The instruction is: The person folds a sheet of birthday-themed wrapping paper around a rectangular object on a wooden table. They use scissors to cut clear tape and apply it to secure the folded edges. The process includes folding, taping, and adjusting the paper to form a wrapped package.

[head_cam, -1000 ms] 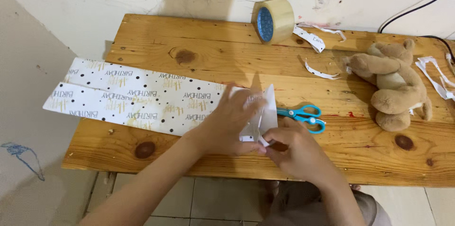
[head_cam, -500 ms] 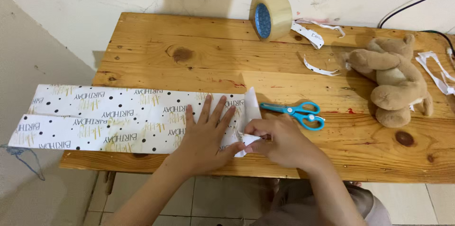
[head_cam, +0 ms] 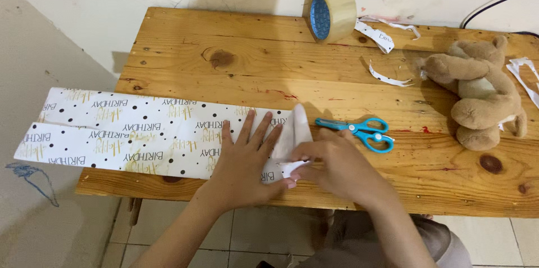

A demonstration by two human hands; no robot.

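End-fold step on the wrapping paper [head_cam: 146, 133] just left of the scissors [head_cam: 359, 131] — left hand [head_cam: 244, 164] flat, fingers spread, pinning it; right hand [head_cam: 331, 167] pinching the end flap [head_cam: 297, 133] — next likely needs a firm crease.

The person is showing two bare forearms, with no sleeves reaching into view. The left hand [head_cam: 242, 162] and the right hand [head_cam: 337, 167] are wearing no gloves, and no rings, watch or bracelets are showing on what can be seen of them. Below the right arm a greyish-brown garment [head_cam: 435, 245] is showing, plain and unpatterned, its kind hard to tell.
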